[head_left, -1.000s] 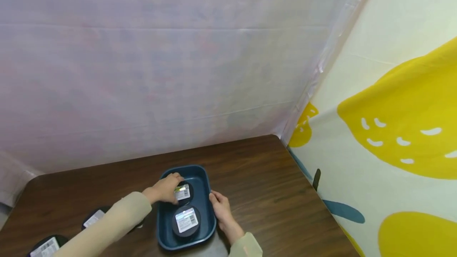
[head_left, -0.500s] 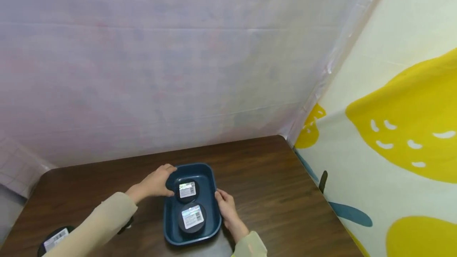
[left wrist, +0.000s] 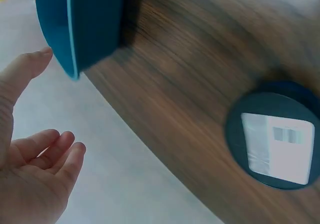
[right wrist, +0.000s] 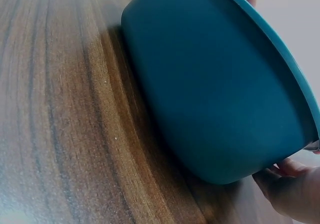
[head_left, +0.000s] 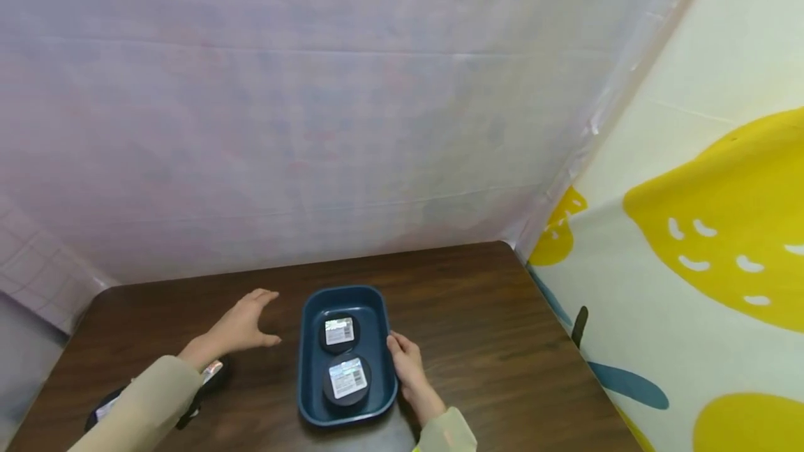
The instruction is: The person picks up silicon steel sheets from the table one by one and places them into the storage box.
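Observation:
A deep blue rectangular tray rests on the brown wooden table. Inside it sit two round black containers with white barcode labels, one farther back and one in front. My right hand grips the tray's right side; in the right wrist view its fingers come up against the tray's outer wall. To the left of the tray, my left hand is spread over the table and holds nothing. Another labelled black container shows in the left wrist view.
Two more labelled black containers, one beside the left forearm and one farther left, are partly hidden by the sleeve. A pale curtain hangs behind the table's back edge, and a lemon-print cloth borders the right side.
My left hand has let go of the back container in the tray and moved left, away from the tray. My right hand keeps its grip. The whole head view has shifted slightly.

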The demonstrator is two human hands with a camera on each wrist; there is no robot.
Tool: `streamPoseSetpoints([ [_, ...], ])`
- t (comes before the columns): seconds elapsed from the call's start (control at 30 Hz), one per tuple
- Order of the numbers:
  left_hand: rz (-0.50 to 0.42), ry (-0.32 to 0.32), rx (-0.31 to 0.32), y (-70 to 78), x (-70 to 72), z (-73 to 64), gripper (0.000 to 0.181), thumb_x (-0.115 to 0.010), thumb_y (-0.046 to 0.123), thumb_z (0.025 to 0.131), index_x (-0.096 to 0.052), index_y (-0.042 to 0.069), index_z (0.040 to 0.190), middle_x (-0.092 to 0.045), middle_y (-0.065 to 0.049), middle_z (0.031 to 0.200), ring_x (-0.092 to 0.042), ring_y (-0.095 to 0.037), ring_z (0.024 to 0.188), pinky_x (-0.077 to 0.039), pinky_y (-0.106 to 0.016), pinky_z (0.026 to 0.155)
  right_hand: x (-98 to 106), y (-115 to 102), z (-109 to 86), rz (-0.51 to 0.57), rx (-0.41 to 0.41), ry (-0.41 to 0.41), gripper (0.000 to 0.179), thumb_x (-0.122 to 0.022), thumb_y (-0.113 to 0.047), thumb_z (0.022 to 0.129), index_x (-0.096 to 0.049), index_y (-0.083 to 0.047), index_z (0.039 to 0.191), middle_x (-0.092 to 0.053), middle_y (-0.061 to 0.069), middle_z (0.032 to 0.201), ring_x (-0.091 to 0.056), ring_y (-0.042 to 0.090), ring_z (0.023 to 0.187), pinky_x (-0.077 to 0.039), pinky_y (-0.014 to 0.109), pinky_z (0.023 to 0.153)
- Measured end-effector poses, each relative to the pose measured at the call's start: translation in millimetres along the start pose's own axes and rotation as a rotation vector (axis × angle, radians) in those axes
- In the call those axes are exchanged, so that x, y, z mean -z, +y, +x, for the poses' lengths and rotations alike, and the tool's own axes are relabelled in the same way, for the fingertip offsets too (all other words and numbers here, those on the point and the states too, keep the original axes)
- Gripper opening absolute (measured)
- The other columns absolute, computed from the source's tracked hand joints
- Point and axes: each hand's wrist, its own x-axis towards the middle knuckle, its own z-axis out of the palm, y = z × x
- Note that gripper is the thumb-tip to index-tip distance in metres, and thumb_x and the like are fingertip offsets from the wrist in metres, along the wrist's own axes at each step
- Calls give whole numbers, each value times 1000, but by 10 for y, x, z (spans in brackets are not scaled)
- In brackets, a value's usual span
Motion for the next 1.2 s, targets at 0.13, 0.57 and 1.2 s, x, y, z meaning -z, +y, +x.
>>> streamPoseSetpoints([
  [0.13, 7, 0, 42, -104, 23, -143, 79, -86, 21, 63, -48, -17, 121, -50, -32, 117, -50, -49, 104, -45, -57, 82, 27, 156, 102, 8, -30, 2, 36, -48, -9, 97, -51, 18, 121, -55, 32, 119, -54, 36, 105, -44, 45, 91],
  [0.57, 50, -1, 176, -557, -34, -630, 82, -85, 26, 62, -47, -21, 118, -49, -39, 114, -47, -55, 102, -44, -60, 78, 102, 298, 184, -3, -44, 20, 39, -50, -15, 96, -52, 14, 122, -55, 29, 123, -53, 34, 109, -42, 45, 94],
  [1.2, 92, 54, 210, -871, -252, -897, 89, -89, 29, 46, -51, -25, 105, -54, -34, 97, -55, -46, 84, -47, -56, 73, 139, 295, 179, -21, -62, 20, 40, -49, -16, 97, -52, 14, 123, -55, 28, 123, -53, 33, 109, -42, 46, 94],
])
